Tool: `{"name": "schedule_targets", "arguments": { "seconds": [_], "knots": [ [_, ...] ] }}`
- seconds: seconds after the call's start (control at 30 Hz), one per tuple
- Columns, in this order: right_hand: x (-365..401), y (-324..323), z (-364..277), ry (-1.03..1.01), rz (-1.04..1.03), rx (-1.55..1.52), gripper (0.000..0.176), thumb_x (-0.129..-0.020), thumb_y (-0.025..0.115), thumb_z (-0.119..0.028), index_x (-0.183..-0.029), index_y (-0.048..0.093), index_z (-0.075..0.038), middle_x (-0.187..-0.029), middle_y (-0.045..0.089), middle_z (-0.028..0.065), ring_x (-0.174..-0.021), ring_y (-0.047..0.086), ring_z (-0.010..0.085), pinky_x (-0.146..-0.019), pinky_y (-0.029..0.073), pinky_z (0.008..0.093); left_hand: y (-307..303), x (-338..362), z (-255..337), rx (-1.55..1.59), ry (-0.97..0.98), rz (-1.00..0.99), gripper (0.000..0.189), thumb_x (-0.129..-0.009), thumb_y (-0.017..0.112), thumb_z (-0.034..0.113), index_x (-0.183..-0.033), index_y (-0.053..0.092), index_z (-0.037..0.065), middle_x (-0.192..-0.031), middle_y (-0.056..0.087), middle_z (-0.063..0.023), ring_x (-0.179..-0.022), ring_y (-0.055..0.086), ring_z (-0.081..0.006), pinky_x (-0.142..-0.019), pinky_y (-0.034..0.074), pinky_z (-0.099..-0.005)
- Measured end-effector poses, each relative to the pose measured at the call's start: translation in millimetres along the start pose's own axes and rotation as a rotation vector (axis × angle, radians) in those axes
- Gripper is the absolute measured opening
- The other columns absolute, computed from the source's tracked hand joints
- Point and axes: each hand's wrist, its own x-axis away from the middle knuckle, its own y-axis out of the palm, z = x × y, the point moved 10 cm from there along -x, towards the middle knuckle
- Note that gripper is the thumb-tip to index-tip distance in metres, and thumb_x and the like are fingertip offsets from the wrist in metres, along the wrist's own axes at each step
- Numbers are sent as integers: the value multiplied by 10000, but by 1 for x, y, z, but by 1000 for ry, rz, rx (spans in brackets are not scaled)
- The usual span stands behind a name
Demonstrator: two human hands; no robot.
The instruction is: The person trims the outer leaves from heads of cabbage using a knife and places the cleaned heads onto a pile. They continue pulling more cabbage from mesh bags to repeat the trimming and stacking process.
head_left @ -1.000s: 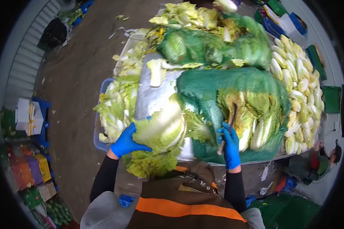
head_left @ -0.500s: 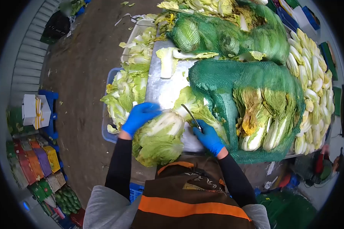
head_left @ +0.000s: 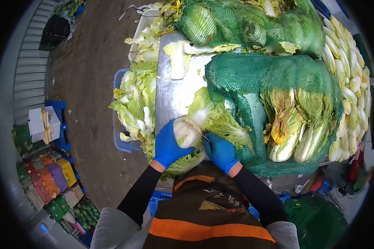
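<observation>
Blue-gloved, your left hand (head_left: 168,145) clamps the cabbage (head_left: 186,133) on the near bench (head_left: 172,91); your right hand (head_left: 220,151) grips a knife (head_left: 204,136).

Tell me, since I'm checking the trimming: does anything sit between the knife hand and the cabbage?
Nothing visible does. The left hand grips the cabbage directly, and the knife in the right hand reaches its end. The green net sack lies to the side.

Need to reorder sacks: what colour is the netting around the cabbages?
Green mesh; the net sack shows best in the head view.
</observation>
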Motion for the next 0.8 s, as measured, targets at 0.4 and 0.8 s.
{"name": "schedule_targets", "arguments": {
  "seconds": [0.4, 0.8],
  "knots": [
    [-5, 46, 3, -127, -60, 330, 139, -818, 524, -81, -956, 511, -75, -814, 584, 120, -626, 626, 268, -519, 504, 388, 7, -2, -6, 18, -12, -36, 1169, -525, 848, 526, -1400, 297, -19, -1311, 445, -220, -1181, 467, -369, -983, 367, -464],
    [-21, 79, 31, -63, -178, 467, 174, -845, 511, -102, -1011, 502, -52, -836, 597, 159, -637, 643, 299, -541, 523, 397, 9, 5, -4, 54, 22, 39, 1153, -546, 839, 511, -1399, 286, -33, -1308, 445, -242, -1180, 460, -389, -986, 361, -475]
  ]
}}
